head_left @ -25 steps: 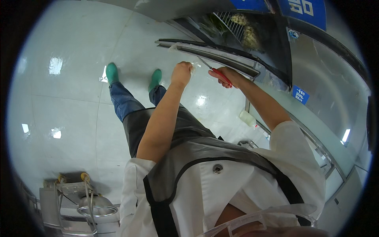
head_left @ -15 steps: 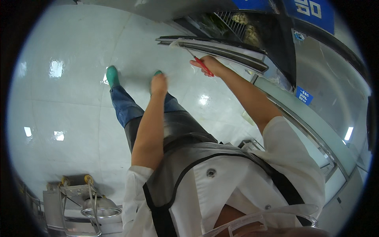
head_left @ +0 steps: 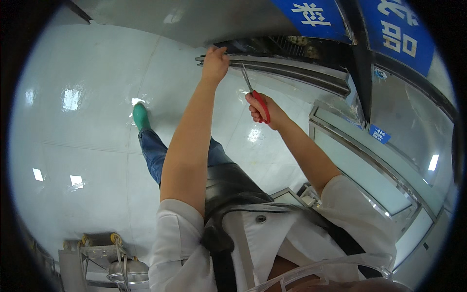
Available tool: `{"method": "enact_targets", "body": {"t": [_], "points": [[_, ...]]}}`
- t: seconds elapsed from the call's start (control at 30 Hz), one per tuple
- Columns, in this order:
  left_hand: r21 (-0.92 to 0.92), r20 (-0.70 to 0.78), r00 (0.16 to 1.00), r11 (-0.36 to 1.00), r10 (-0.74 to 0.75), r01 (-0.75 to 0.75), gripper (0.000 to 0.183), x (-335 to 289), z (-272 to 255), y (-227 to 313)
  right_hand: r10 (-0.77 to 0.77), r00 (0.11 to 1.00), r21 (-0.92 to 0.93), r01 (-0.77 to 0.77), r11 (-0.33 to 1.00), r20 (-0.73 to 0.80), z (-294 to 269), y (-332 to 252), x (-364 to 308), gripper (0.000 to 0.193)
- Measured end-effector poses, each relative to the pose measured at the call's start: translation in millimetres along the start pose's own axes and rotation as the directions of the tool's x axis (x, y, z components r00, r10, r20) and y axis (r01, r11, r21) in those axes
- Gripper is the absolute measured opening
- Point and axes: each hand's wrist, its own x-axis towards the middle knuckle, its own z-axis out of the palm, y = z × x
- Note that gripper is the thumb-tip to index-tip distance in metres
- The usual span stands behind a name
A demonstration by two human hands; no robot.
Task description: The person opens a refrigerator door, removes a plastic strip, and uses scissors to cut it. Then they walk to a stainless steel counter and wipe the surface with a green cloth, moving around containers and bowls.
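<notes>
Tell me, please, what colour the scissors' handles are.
The handles are red, clearest in the head view.

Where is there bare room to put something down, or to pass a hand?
Bare floor lies at left, between the green boot and the metal cart. A hand could probably pass between the forearms, below the cabinet edge and above the apron. That edge is crowded: left hand at its left end, scissors in the right hand pointing toward it.
</notes>
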Motion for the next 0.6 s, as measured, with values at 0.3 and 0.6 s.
{"method": "enact_targets", "body": {"t": [0.3,0.6], "points": [[0.379,0.397,0.918,0.912,-0.009,-0.156,0.014,16.2,15.3,-14.8,0.140,0.988,0.268,-0.151,0.951,0.060,15.1,-4.1,27.0,0.044],[0.347,0.341,0.934,0.908,0.111,-0.235,0.012,-2.6,10.0,-23.1,0.193,0.981,0.378,-0.177,0.909,-0.004,26.6,4.3,60.8,0.051]]}}
